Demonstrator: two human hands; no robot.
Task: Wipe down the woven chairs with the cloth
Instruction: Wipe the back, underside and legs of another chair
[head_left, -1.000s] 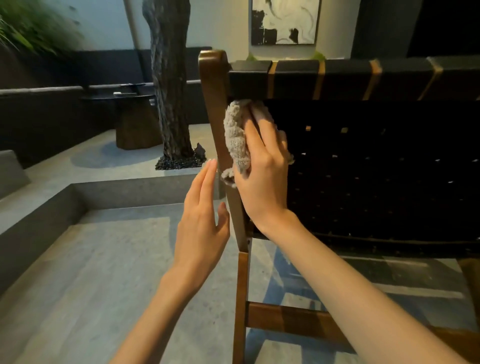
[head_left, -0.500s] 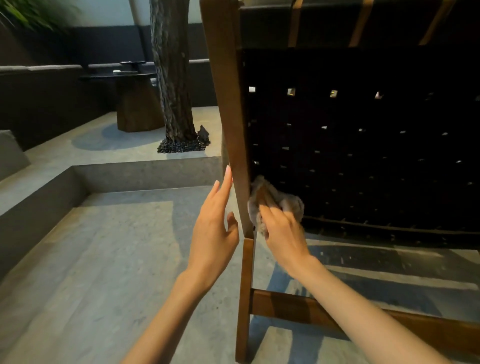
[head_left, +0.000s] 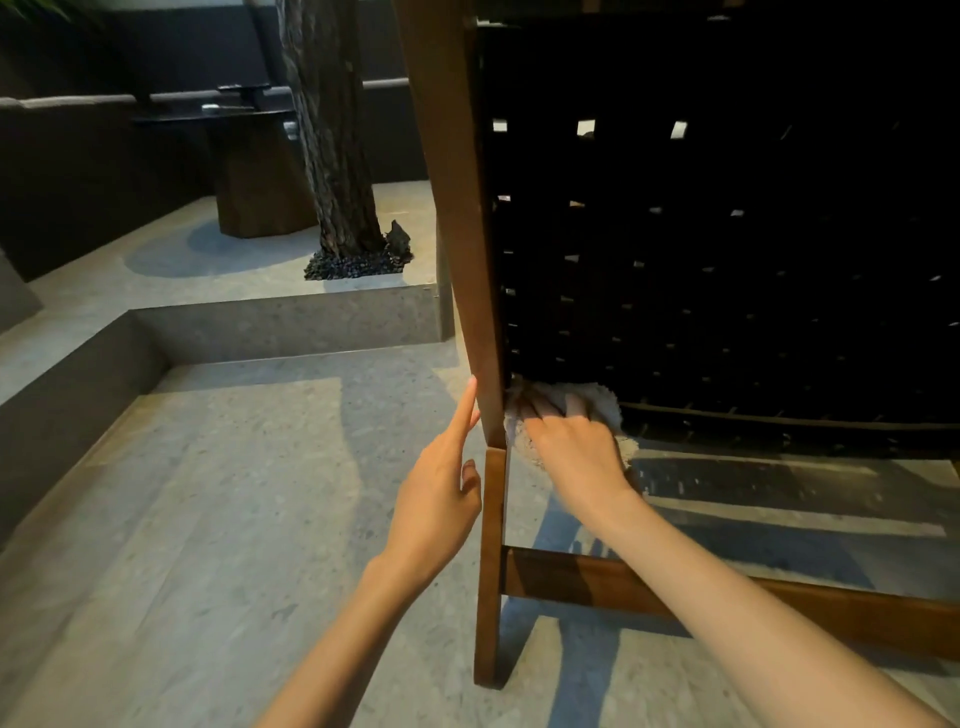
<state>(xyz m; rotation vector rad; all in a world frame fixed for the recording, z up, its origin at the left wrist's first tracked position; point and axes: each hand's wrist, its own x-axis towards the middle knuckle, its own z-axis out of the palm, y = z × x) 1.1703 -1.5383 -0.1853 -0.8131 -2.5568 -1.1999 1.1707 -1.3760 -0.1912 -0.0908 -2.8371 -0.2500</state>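
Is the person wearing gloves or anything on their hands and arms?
No. The left hand and right hand are bare: no gloves, rings or bracelets. The arms are bare too, with no sleeves or watch in view.

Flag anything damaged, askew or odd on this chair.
Nothing stands out. The chair frame and dark weave look intact; the right hand holds the cloth against the backrest's lower corner, left hand open beside the frame.

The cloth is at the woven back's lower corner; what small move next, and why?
Probably slide the right hand and cloth rightward along the bottom edge of the woven back: they sit in the corner by the wooden post, with weave continuing rightward.
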